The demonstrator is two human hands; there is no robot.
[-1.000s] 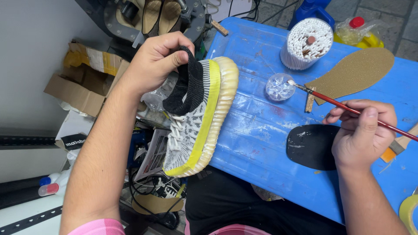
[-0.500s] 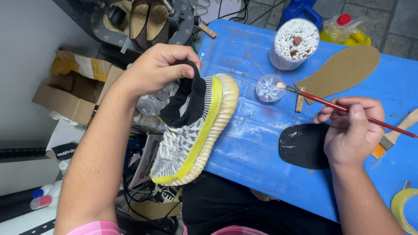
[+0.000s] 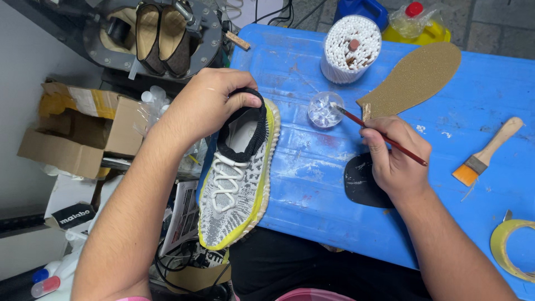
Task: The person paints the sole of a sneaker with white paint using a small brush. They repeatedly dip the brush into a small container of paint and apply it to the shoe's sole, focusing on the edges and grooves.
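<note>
- The left hand (image 3: 209, 106) grips the grey-and-yellow sneaker (image 3: 237, 173) by its black collar, holding it at the blue tabletop's (image 3: 301, 167) left edge, laces up.
- The right hand (image 3: 398, 156), closed pen-style on a thin red brush (image 3: 379, 134), dips its tip into the small clear dish (image 3: 324, 109).
- A black insole (image 3: 359, 181) lies under that hand.

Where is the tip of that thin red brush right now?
In the head view, the red brush, held in the right hand, has its tip dipped at the small clear dish on the blue table, just below the tub of cotton swabs.
</note>
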